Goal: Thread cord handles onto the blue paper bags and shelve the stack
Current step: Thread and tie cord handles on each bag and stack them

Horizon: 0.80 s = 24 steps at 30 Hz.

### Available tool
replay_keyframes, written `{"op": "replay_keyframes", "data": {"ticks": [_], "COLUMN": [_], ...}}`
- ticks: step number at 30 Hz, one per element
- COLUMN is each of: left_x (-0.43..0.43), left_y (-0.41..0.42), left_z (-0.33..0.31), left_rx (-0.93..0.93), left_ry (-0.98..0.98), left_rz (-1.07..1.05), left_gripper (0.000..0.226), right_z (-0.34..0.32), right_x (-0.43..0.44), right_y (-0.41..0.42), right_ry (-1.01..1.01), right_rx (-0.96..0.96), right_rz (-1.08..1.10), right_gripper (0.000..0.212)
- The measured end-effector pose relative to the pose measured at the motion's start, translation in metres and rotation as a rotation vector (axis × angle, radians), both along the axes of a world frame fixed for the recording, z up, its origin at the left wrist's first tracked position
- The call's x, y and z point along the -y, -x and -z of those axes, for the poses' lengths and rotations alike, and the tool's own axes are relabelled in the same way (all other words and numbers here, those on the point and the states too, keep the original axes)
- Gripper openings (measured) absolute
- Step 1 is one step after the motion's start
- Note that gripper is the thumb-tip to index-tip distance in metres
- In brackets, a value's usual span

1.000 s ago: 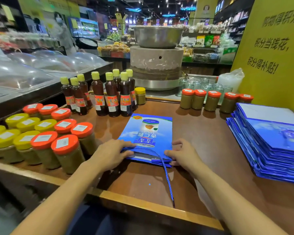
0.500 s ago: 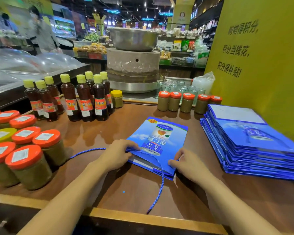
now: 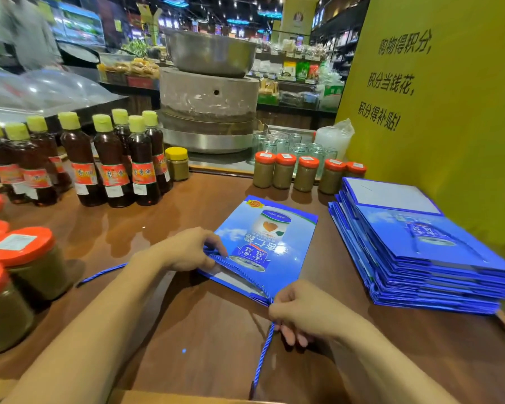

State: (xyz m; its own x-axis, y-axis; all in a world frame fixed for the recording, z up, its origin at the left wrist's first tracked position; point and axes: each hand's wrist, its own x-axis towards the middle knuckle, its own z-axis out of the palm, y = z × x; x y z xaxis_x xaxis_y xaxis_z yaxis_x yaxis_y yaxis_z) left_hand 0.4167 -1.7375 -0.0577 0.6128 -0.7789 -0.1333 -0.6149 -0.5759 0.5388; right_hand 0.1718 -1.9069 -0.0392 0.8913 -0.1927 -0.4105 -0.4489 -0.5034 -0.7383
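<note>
Head view.

- Item in work: one flat blue paper bag, lying on the wooden bench with its open edge toward the person.
- Blue cord: runs along that open edge between the two hands. One tail trails left across the bench, and the other drops past the bench's near edge.
- Left hand: fingers curled, pinching the cord at the bag's near-left corner.
- Right hand: fingers curled round the cord at the near-right corner.
- Step, as judged: threading the handle on this bag. Whether either end has passed through a hole cannot be told.
- Next move likely calls for drawing the slack through evenly while the bag is pinned flat.
- Stack of blue bags: right of the bag, apart from it, not yet shelved.
- Room: bare bench in front of the bag. Orange-lidded jars crowd the left, near the cord's tail. Sauce bottles and a jar row stand behind.
</note>
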Motion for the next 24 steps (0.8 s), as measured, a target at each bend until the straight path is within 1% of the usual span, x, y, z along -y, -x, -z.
{"op": "replay_keyframes", "data": {"ticks": [2, 4, 5, 6, 8, 9, 10, 11, 12, 13, 14, 15, 17, 19, 22, 24], "left_x": [-0.004, -0.008, -0.009, -0.010, -0.009, -0.008, -0.007, -0.007, -0.008, -0.009, -0.011, -0.012, -0.015, -0.016, -0.018, -0.018], "left_y": [-0.007, -0.008, -0.008, -0.007, -0.007, -0.006, -0.006, -0.005, -0.005, -0.006, -0.008, -0.010, -0.013, -0.012, -0.011, -0.015], "left_z": [0.012, 0.026, 0.031, 0.034, 0.034, 0.032, 0.032, 0.032, 0.034, 0.036, 0.039, 0.040, 0.042, 0.040, 0.038, 0.038], "left_rx": [0.014, 0.057, 0.103, 0.177, 0.331, 0.366, 0.373, 0.370, 0.349, 0.321, 0.292, 0.266, 0.251, 0.247, 0.253, 0.311], "left_ry": [0.086, 0.204, 0.232, 0.226, 0.169, 0.159, 0.168, 0.195, 0.230, 0.262, 0.281, 0.281, 0.223, 0.163, 0.131, 0.128], "left_rz": [-0.011, -0.032, -0.042, -0.041, -0.014, 0.000, 0.007, 0.004, -0.018, -0.052, -0.089, -0.110, -0.082, -0.030, -0.008, -0.019], "left_gripper": [0.031, 0.041, 0.045, 0.048, 0.054, 0.057, 0.058, 0.058, 0.059, 0.060, 0.061, 0.061, 0.057, 0.052, 0.058, 0.061], "right_z": [-0.006, -0.010, -0.010, -0.010, -0.007, -0.005, -0.004, -0.004, -0.005, -0.006, -0.006, -0.005, 0.000, 0.010, 0.030, 0.038], "right_x": [0.010, 0.022, 0.028, 0.032, 0.035, 0.036, 0.037, 0.037, 0.037, 0.038, 0.038, 0.038, 0.037, 0.036, 0.033, 0.030], "right_y": [-0.003, -0.010, -0.014, -0.020, -0.033, -0.041, -0.050, -0.059, -0.066, -0.074, -0.081, -0.087, -0.095, -0.098, -0.097, -0.096], "right_ry": [-0.232, -0.414, -0.457, -0.470, -0.447, -0.445, -0.456, -0.475, -0.511, -0.561, -0.611, -0.641, -0.626, -0.565, -0.458, -0.397], "right_rx": [0.080, 0.190, 0.240, 0.274, 0.327, 0.343, 0.354, 0.359, 0.352, 0.326, 0.286, 0.261, 0.263, 0.320, 0.451, 0.486], "right_rz": [0.048, 0.116, 0.128, 0.136, 0.176, 0.197, 0.218, 0.239, 0.253, 0.256, 0.249, 0.232, 0.201, 0.192, 0.197, 0.193], "right_gripper": [0.031, 0.026, 0.026, 0.031, 0.041, 0.040, 0.036, 0.025, 0.010, 0.009, 0.018, 0.020, 0.014, 0.011, 0.006, 0.006]}}
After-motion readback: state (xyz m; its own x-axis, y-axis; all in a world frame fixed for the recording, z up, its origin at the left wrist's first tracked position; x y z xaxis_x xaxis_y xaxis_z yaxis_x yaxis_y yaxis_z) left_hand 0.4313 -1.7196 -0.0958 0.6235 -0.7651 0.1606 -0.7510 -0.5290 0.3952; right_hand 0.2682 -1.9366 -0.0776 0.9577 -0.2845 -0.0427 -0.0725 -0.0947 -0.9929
